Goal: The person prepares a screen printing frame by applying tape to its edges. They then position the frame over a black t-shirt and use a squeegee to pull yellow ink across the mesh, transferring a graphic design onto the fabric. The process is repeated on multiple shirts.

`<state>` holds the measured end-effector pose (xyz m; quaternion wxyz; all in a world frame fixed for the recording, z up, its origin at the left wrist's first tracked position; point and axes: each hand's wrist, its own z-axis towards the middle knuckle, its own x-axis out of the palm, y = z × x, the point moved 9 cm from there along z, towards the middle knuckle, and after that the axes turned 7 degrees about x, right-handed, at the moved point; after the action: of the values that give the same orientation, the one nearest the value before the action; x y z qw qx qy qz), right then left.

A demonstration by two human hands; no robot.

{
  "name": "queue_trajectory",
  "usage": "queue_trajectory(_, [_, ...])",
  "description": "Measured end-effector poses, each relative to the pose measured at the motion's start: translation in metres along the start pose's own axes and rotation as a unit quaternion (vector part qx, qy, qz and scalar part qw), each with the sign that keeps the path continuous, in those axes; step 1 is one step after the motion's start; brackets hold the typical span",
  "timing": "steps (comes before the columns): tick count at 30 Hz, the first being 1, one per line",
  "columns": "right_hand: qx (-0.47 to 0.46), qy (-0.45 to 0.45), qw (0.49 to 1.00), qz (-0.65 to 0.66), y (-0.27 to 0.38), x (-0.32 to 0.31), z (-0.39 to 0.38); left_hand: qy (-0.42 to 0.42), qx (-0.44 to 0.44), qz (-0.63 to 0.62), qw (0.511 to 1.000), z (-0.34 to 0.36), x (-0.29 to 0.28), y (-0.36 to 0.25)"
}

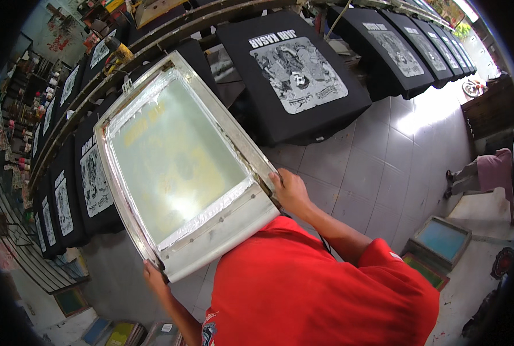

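Observation:
A large screen printing frame (176,167), with pale greenish mesh and whitish tape around its inner border, is held at a slant in front of me. My left hand (154,277) grips its near left corner. On the right side, the fingers of my right hand (288,190) wrap round the edge near the lower corner. Faint yellowish stains mark the mesh. Just beyond the frame lies a black T-shirt (242,63) with a grey and white print, stretched flat on a board. Part of another printed black T-shirt (91,161) shows beside the frame's left edge.
Several more printed black shirts (392,43) run along the rails to the far right and left. A yellow and black tool (118,49) rests by the rail. Framed screens (441,239) lean at the lower right. Another person's legs (464,173) show at the right, on the tiled floor (349,167).

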<state>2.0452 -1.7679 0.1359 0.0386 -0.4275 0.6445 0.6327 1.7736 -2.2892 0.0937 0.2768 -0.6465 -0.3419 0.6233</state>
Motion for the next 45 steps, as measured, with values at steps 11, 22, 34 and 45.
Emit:
queue_trajectory(11, [0.093,-0.008,0.996,0.005,0.021,0.011,0.014,0.07,0.014,0.007,0.997,0.079,0.03,-0.017])
queue_trajectory(22, [0.113,-0.119,0.986,-0.036,0.038,0.038,-0.003,0.103,0.149,0.077,0.98,0.152,0.043,-0.075])
queue_trajectory(34, [0.101,-0.153,0.982,-0.036,0.071,0.057,0.011,0.13,0.151,0.055,0.978,0.197,0.046,-0.111])
queue_trajectory(45, [0.112,-0.143,0.982,-0.055,0.053,0.039,0.041,0.154,0.164,0.077,0.971,0.179,0.069,-0.129])
